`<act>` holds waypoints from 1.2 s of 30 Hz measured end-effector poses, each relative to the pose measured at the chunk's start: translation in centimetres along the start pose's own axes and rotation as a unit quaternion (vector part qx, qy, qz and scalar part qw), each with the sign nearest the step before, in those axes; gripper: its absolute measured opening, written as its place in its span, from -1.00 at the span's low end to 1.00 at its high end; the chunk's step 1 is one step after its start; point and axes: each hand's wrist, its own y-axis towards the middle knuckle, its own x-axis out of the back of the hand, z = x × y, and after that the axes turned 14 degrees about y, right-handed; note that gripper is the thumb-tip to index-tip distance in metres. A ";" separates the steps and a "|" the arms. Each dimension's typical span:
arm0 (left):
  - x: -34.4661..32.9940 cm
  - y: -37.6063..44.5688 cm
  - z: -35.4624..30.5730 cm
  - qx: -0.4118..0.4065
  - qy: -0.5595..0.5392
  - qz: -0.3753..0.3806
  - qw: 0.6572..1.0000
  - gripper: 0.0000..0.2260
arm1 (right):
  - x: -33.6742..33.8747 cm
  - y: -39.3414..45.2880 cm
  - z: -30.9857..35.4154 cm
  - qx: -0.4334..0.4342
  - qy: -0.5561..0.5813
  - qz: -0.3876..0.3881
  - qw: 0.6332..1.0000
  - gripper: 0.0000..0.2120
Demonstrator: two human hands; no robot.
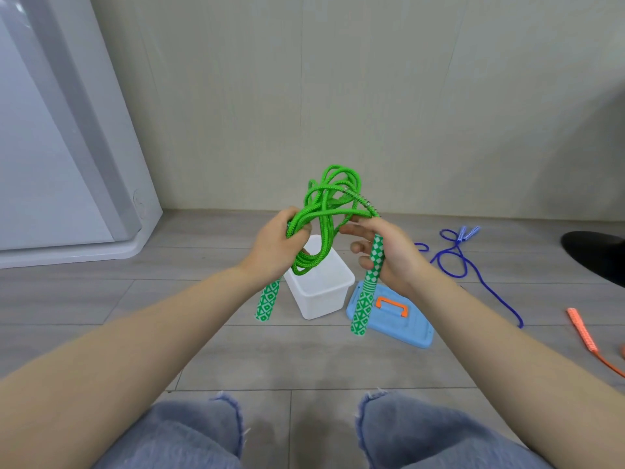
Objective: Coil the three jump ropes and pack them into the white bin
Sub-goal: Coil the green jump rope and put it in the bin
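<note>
Here, a person is holding a green jump rope (326,211) above a white bin (318,282) standing on the floor (304,360). The left hand (275,247) is clenching its grip round the bunched loops, one patterned handle (268,302) hanging below it. The right hand (389,252) is grasping the other handle (367,289), fingers curled. A blue lid (392,314) is lying just beside the bin. A blue jump rope (473,265) and an orange jump rope (583,333) are lying on the floor to the right.
</note>
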 end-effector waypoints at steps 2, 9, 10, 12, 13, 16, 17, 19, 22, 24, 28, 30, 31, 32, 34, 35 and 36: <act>-0.2 -0.3 0.4 -0.054 0.073 0.020 0.996 -0.93 | -0.6 -0.1 0.1 0.012 -0.024 -0.005 1.000 -0.79; -0.6 -0.9 0.3 -0.190 0.337 0.086 0.918 -0.76 | -1.8 0.1 -0.1 0.051 -0.115 -0.029 0.992 -0.68; -0.4 -0.8 0.2 -0.196 0.368 0.088 0.905 -0.75 | -1.9 0.0 -0.1 0.043 -0.115 -0.031 0.992 -0.68; -0.2 -0.7 0.1 -0.199 0.407 0.086 0.888 -0.73 | -2.1 -0.1 -0.2 0.019 -0.092 -0.016 0.995 -0.67; -0.2 -0.7 0.1 -0.200 0.418 0.087 0.882 -0.71 | -2.2 -0.1 -0.2 0.005 -0.069 -0.001 0.998 -0.68; -0.2 -0.7 -0.1 -0.195 0.445 0.094 0.869 -0.69 | -2.5 -0.4 -0.3 -0.021 -0.015 0.049 0.998 -0.79; -0.3 -0.7 -0.1 -0.193 0.450 0.095 0.867 -0.69 | -2.5 -0.4 -0.4 -0.016 -0.014 0.057 0.998 -0.79; -0.4 -0.7 -0.4 -0.197 0.466 0.086 0.858 -0.68 | -2.4 -0.3 -0.6 0.007 -0.023 0.057 0.998 -0.73; -0.6 -0.9 -1.0 -0.216 0.500 0.083 0.834 -0.61 | -2.4 -0.1 -1.0 0.026 -0.041 0.038 0.998 -0.70; -0.7 -1.0 -1.2 -0.229 0.518 0.096 0.818 -0.61 | -2.3 0.0 -1.4 0.027 -0.049 0.020 0.998 -0.70; -0.1 -0.5 -0.4 -0.330 0.519 0.042 0.787 -0.60 | -2.2 0.3 -1.9 0.032 -0.037 -0.001 0.999 -0.52; 0.2 -0.4 0.2 -0.395 0.513 -0.005 0.762 -0.62 | -2.0 0.4 -2.0 0.030 -0.010 -0.007 0.999 -0.60; 0.3 -0.4 0.3 -0.410 0.510 -0.023 0.756 -0.64 | -1.9 0.4 -2.0 0.026 0.010 -0.011 1.000 -0.66; 0.3 -0.2 0.4 -0.423 0.503 -0.032 0.754 -0.65 | -1.9 0.4 -1.9 0.024 0.032 -0.017 0.999 -0.71; 0.1 0.0 0.5 -0.420 0.495 -0.028 0.760 -0.65 | -1.8 0.4 -1.7 0.036 0.062 -0.034 0.997 -0.75; -0.1 0.0 0.4 -0.403 0.491 -0.023 0.772 -0.65 | -1.8 0.4 -1.5 0.053 0.062 -0.047 0.996 -0.78; -0.4 0.0 0.3 -0.375 0.476 -0.016 0.795 -0.67 | -2.0 0.5 -1.3 0.074 0.059 -0.061 0.994 -0.80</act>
